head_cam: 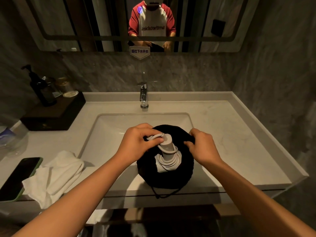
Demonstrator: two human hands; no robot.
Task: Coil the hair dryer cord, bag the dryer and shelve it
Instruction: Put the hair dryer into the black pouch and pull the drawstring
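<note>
Black bag (168,177) sits on sink (109,127) near edge w/ grey dryer (168,147) upright inside, cord (166,162) coiled round handle; left hand (136,142) fingers pinch cord end, right hand (201,144) fingers pinch bag rim.

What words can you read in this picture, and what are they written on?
"提拉下水开关": on the white sign at the mirror's bottom edge.
"turnthetables", mirror-reversed and partly blurred, so probably that: on the white shirt front in the reflection.
Too small or dark to read: the round lid label on the dark tray, and the pump bottle.
No text shows on the hair dryer or black bag.
</note>
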